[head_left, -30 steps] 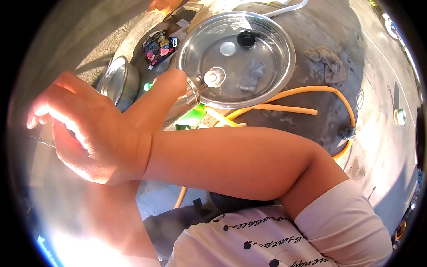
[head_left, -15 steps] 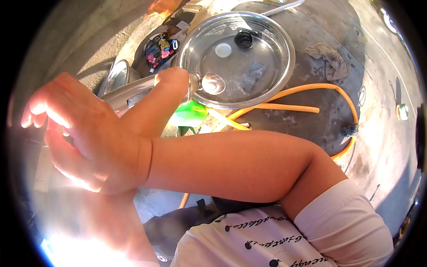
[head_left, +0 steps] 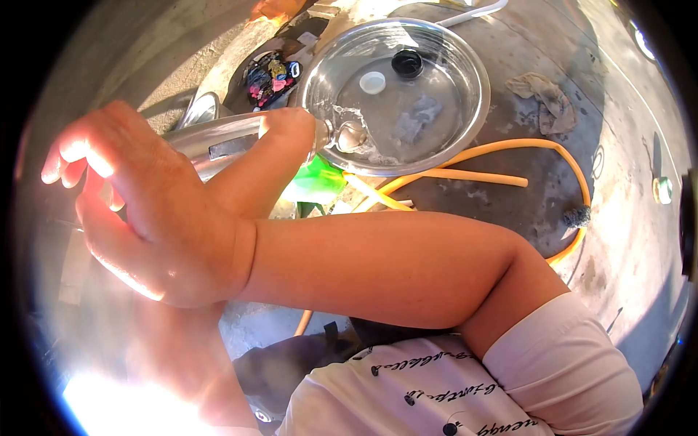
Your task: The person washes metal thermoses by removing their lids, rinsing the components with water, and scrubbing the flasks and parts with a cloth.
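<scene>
The right arm (head_left: 378,261) is crossing in front of the body, bending at the elbow. Its right hand (head_left: 160,203) is curling its fingers loosely; whether they are holding anything, I cannot tell. Beneath it the left forearm (head_left: 182,334) is angling upward, its grip too hidden to judge. A rounded part of one hand, unclear which, is overlapping a metal flask (head_left: 218,142). The flask is slanting, its round end reaching over a steel basin (head_left: 476,120). An orange hose (head_left: 480,175) is curving beside the basin. Inside, water is glinting, and a white cap (head_left: 373,83) and a black cap (head_left: 407,64) are sitting farther back.
</scene>
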`<state>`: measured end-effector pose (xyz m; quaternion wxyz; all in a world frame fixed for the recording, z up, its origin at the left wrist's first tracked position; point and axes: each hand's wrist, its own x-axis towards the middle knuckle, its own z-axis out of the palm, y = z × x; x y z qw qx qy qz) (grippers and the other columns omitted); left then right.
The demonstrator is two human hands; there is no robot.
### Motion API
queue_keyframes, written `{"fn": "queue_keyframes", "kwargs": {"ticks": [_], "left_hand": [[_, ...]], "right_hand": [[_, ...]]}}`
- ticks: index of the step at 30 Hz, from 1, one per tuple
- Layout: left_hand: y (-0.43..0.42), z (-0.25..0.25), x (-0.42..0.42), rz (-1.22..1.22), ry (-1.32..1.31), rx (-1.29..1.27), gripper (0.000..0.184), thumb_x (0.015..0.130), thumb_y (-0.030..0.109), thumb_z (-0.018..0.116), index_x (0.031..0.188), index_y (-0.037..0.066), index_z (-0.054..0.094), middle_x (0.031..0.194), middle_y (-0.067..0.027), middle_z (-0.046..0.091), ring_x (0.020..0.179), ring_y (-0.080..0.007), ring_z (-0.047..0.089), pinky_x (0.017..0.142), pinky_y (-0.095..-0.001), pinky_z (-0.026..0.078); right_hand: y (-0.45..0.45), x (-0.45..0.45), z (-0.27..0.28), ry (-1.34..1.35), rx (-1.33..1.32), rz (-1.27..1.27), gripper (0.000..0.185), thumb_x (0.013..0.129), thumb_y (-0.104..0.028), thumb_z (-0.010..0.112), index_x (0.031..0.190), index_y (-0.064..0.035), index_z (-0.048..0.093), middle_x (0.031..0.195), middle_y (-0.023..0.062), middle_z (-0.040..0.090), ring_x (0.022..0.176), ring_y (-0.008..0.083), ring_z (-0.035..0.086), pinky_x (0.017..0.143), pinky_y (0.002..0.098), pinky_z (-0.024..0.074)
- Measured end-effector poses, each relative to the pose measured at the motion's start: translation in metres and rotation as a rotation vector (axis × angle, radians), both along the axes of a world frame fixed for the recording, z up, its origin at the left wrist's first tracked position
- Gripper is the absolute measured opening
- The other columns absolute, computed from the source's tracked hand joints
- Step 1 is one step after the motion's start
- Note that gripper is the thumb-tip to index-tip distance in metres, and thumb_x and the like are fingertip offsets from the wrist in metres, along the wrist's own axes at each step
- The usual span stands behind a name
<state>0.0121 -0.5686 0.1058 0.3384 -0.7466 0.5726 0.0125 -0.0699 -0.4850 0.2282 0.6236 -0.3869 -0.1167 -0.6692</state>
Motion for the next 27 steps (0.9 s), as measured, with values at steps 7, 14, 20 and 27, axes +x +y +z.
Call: {"fn": "queue_keyframes", "kwargs": {"ticks": [7, 14, 20, 27], "left_hand": [[0.001, 0.006, 0.003, -0.02, -0.016, 0.016, 0.02, 0.084, 0.009, 0.061, 0.102, 0.006, 0.07, 0.105, -0.0132, 0.071, 0.098, -0.0294, 0.069, 0.08, -0.0396, 0.055], [0.005, 0.011, 0.013, -0.026, 0.017, -0.056, 0.02, 0.085, 0.01, 0.06, 0.102, 0.007, 0.071, 0.103, -0.0128, 0.072, 0.097, -0.0295, 0.07, 0.08, -0.04, 0.056], [0.007, 0.041, 0.009, 0.035, 0.029, -0.055, 0.02, 0.086, 0.009, 0.058, 0.101, 0.008, 0.071, 0.101, -0.0125, 0.072, 0.095, -0.03, 0.07, 0.079, -0.0411, 0.056], [0.009, 0.056, 0.02, 0.031, 0.061, -0.032, 0.018, 0.084, 0.007, 0.059, 0.096, 0.005, 0.073, 0.098, -0.0147, 0.072, 0.092, -0.0303, 0.071, 0.076, -0.042, 0.057]], "right_hand": [[-0.004, -0.006, -0.003, 0.054, 0.006, 0.02, 0.021, 0.083, 0.002, 0.053, 0.102, -0.005, 0.056, 0.097, 0.0158, 0.054, 0.082, 0.0301, 0.058, 0.073, 0.0395, 0.0484], [-0.134, 0.012, -0.107, 0.465, 0.177, -0.296, 0.022, 0.097, -0.011, 0.05, 0.109, -0.002, 0.066, 0.095, 0.0064, 0.068, 0.093, 0.013, 0.062, 0.083, 0.0254, 0.0464], [-0.179, 0.006, -0.302, 1.1, 1.071, 0.396, 0.035, 0.096, -0.037, 0.057, 0.114, -0.0073, 0.063, 0.111, 0.0086, 0.063, 0.103, 0.0243, 0.057, 0.091, 0.0473, 0.0447], [-0.175, 0.039, -0.343, 0.547, 1.293, 0.837, 0.041, 0.102, -0.042, 0.043, 0.122, -0.0082, 0.052, 0.119, 0.0168, 0.058, 0.108, 0.0377, 0.057, 0.095, 0.0604, 0.0438]]}}
